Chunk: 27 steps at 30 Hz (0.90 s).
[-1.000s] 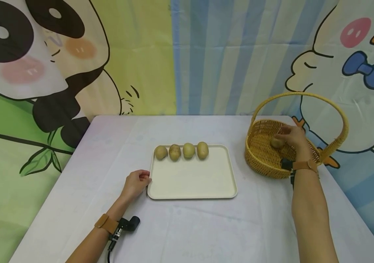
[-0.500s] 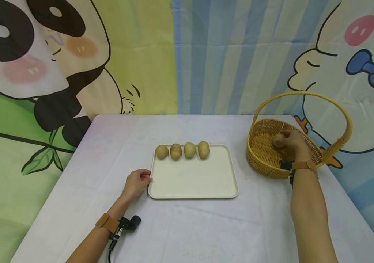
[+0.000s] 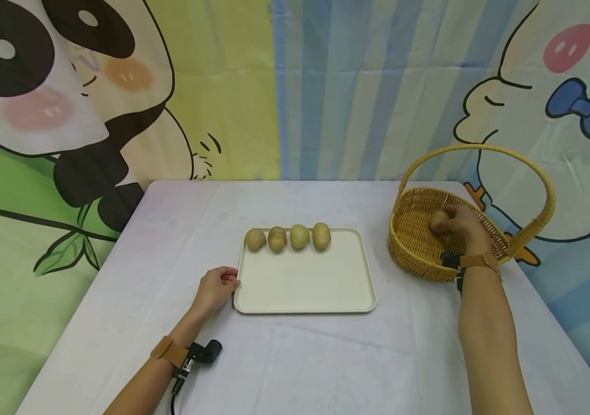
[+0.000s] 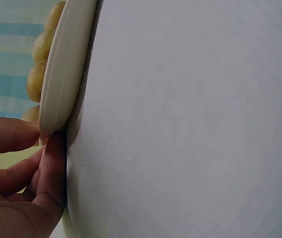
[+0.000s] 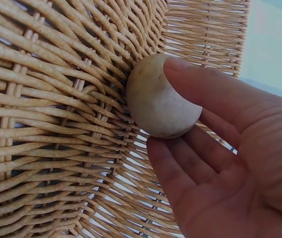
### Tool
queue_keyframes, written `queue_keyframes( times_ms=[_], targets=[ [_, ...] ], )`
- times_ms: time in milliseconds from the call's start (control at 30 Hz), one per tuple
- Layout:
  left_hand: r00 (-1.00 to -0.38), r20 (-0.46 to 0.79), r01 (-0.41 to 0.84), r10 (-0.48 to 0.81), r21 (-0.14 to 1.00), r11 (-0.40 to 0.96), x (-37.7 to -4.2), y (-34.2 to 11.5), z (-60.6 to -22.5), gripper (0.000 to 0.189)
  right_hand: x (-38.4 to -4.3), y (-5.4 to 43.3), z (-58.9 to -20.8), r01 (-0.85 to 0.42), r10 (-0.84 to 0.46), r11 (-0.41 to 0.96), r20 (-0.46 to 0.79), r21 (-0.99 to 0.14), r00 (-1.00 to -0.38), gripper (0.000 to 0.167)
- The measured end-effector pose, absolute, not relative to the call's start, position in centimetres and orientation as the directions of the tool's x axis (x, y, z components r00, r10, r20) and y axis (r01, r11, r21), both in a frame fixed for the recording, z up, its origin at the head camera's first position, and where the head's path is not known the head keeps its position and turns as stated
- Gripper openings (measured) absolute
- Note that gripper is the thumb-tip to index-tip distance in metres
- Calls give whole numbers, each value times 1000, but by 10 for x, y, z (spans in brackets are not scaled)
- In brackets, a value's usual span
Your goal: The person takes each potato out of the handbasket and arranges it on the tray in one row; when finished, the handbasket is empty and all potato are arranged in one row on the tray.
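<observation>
Inside the wicker basket (image 3: 414, 253) my right hand (image 3: 463, 222) grips a potato (image 5: 158, 99). The thumb lies across its top and the fingertips touch its underside in the right wrist view, with the basket's woven bottom close behind. My left hand (image 3: 215, 290) pinches the left edge of the cream tray (image 3: 305, 282), thumb over the rim and a finger beneath it in the left wrist view. Along the tray's far side several potatoes (image 3: 299, 237) stand in a row, starting from the left corner.
Over the basket arches a tall wicker handle (image 3: 481, 148), rising above the right forearm. A white cloth (image 3: 315, 363) covers the table. Behind it hangs a cartoon-printed curtain (image 3: 237, 86). A cable (image 3: 175, 392) trails from the left wrist camera (image 3: 206, 351).
In the basket, my right hand has shifted its fingers around the potato, which has moved very slightly. My left hand stays at the tray edge, and the row of potatoes is unchanged.
</observation>
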<state>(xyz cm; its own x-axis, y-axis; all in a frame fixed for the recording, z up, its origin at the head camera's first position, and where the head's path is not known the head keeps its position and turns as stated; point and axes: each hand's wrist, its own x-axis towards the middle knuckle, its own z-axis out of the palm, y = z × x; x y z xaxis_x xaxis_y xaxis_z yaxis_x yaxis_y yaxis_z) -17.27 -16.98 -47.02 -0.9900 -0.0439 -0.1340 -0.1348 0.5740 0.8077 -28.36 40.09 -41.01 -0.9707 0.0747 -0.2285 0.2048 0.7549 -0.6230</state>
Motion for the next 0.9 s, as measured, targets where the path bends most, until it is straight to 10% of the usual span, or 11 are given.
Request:
queue_keyframes(
  times_ms=[900],
  targets=[
    [-991,-131,-126,-33,809,574,-172,-170,-470,26,-281,392,-407,259,70,750,-316,-609,-946,84]
  ],
)
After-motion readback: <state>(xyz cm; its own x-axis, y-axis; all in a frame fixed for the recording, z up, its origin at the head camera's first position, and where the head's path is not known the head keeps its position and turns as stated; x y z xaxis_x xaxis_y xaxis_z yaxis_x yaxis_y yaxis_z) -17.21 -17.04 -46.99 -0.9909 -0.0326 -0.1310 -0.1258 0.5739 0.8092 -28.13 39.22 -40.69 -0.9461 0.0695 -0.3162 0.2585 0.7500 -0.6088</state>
